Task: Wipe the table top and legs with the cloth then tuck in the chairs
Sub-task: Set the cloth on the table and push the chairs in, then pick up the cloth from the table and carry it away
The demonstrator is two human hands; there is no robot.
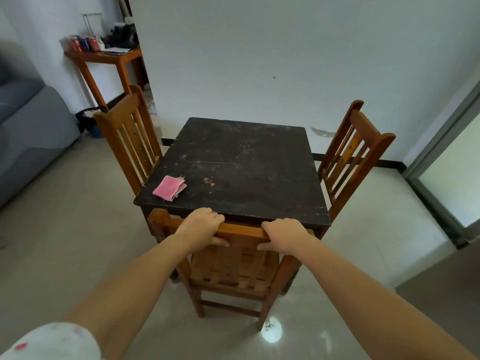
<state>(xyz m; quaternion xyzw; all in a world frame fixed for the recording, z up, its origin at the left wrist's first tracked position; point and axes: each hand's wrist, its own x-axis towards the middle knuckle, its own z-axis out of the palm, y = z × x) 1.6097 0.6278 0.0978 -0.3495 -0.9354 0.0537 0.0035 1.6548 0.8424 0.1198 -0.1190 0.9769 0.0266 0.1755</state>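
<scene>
Near chair (pixel 233 258) top rail grasped by left grip (pixel 201 224) and right grip (pixel 281 233), backrest against tabletop (pixel 241 162) near edge. Pink cloth (pixel 169 187) (folded) laid at tabletop near-left corner. Side chairs (pixel 130 133) tucked.

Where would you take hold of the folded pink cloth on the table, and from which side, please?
Pinch the pink cloth from above at its near-left folded edge, by the dark table's front-left corner. It lies flat, and its frayed loose layers face the far right. Both hands now grip the near chair's top rail.
</scene>
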